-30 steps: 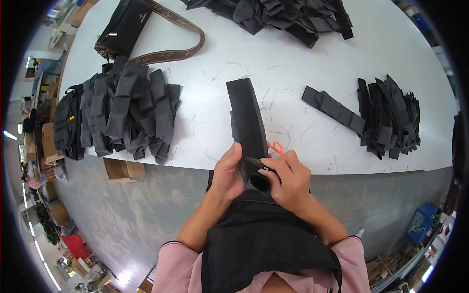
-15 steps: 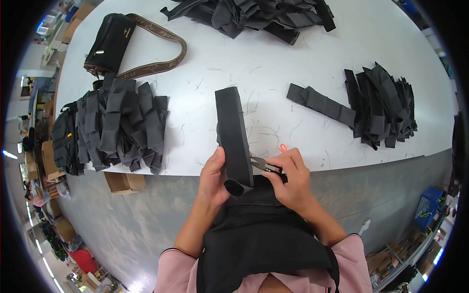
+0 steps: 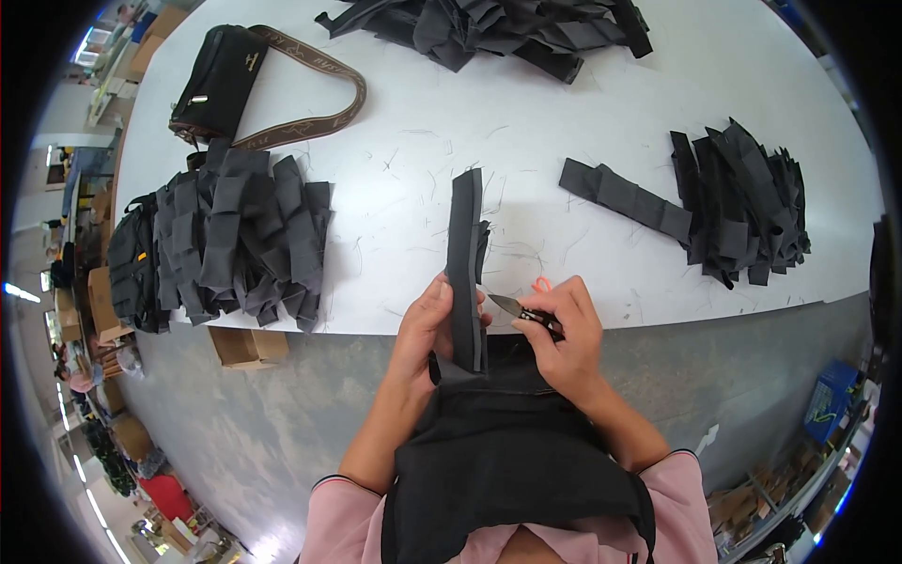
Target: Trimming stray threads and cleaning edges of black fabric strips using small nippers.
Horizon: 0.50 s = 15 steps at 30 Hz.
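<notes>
Upright in my left hand is a folded black fabric strip, turned so that its long edge faces me. My fingers close around its lower part, and its far end reaches over the table. Close on its right, my right hand grips thread snips with dark handles and an orange loop. The blades point left toward the strip's edge, a small gap apart from it. Loose thread ends lie on the table just beyond the snips.
The white table bears a heap of black strips at left, another pile at right, and a large pile at the far side. One strip lies singly. A black bag and backpack are at left.
The strip has turned in my left hand from its broad face to its narrow edge and shifted right. My right hand has drawn the snips slightly away from it.
</notes>
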Motion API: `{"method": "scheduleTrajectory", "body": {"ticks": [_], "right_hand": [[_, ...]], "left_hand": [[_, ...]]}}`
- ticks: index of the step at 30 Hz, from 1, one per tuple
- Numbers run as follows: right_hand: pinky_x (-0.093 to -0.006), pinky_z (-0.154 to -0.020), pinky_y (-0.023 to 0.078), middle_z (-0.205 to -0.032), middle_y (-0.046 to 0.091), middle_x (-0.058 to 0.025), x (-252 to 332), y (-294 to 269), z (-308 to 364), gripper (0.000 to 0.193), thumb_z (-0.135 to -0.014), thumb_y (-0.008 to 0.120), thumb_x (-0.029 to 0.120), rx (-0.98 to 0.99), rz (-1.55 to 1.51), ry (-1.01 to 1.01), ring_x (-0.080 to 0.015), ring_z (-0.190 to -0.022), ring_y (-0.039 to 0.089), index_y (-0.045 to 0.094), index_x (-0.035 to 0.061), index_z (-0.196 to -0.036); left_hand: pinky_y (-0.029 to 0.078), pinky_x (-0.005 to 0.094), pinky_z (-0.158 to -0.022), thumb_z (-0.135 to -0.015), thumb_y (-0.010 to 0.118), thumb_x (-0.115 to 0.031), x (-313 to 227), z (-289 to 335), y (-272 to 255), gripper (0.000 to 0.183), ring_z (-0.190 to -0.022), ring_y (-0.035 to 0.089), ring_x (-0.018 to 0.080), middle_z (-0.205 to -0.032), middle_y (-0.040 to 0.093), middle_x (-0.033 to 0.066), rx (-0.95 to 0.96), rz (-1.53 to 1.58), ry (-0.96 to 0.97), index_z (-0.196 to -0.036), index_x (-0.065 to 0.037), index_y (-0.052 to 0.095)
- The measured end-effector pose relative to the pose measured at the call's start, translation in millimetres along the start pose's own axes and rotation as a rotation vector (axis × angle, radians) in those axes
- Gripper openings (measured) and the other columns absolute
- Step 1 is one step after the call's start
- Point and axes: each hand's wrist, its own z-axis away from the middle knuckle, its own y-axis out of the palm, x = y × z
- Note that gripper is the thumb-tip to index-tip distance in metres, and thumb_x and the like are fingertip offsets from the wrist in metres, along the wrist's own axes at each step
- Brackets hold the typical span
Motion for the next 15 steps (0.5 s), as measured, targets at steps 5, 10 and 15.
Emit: {"method": "scheduleTrajectory", "body": {"ticks": [5,10,15], "right_hand": [[-0.0311,-0.074,0.046,-0.078,0.048,-0.0087,1,4,8,0.023,-0.071,0.071,-0.001,0.113,0.026,-0.013,-0.0208,-0.060,0.049,0.060,0.0033,-0.090],[-0.0298,-0.067,0.047,-0.078,0.049,-0.0093,5,13,7,0.025,-0.069,0.073,-0.001,0.154,-0.150,-0.049,-0.0199,-0.064,0.052,0.061,0.0035,-0.091],[-0.0258,-0.054,0.043,-0.080,0.050,-0.0071,5,24,7,0.027,-0.068,0.073,-0.002,0.119,-0.167,-0.099,-0.0163,-0.065,0.052,0.062,0.0038,-0.092]], "left_hand": [[0.047,0.0281,-0.067,-0.095,0.049,-0.026,9,-7,-21,0.029,-0.069,0.054,0.0137,-0.088,0.054,0.0064,0.095,0.178,-0.041,-0.111,-0.002,0.048],[0.044,0.0236,-0.059,-0.095,0.045,-0.018,16,-7,-21,0.029,-0.070,0.052,0.0130,-0.090,0.053,0.0064,0.170,0.302,-0.140,-0.116,0.002,0.047],[0.047,0.0247,-0.063,-0.094,0.039,-0.013,14,-2,3,0.043,-0.077,0.055,0.0153,-0.094,0.052,0.0071,0.081,0.282,-0.156,-0.132,0.006,0.035]]}}
